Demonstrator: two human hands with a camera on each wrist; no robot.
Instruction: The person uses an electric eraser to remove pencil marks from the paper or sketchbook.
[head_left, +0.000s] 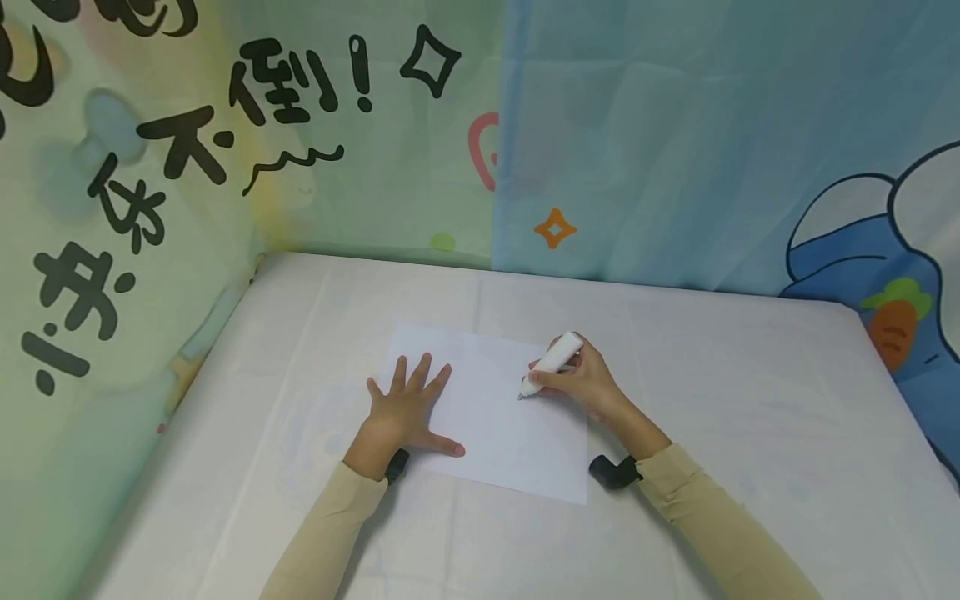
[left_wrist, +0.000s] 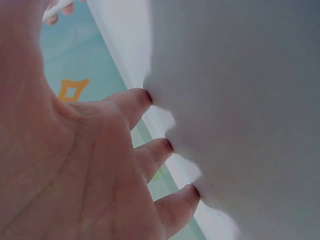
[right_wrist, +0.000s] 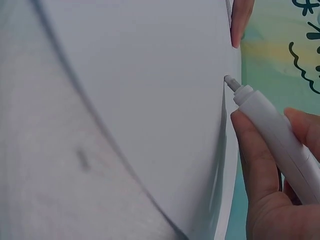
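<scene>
A blank white sheet of paper lies slightly turned on the white-covered table. My left hand rests on its left part, fingers spread and thumb pointing right; in the left wrist view its fingertips touch the paper. My right hand pinches a thick white pen between thumb and fingers over the paper's upper right part. The pen leans, its tip down and to the left. The right wrist view shows the pen with its grey tip at the paper's surface; whether it touches cannot be told.
A white cloth covers the table on all sides of the paper. Printed fabric hangs behind and along the left. Black wrist mounts sit at both sleeve cuffs.
</scene>
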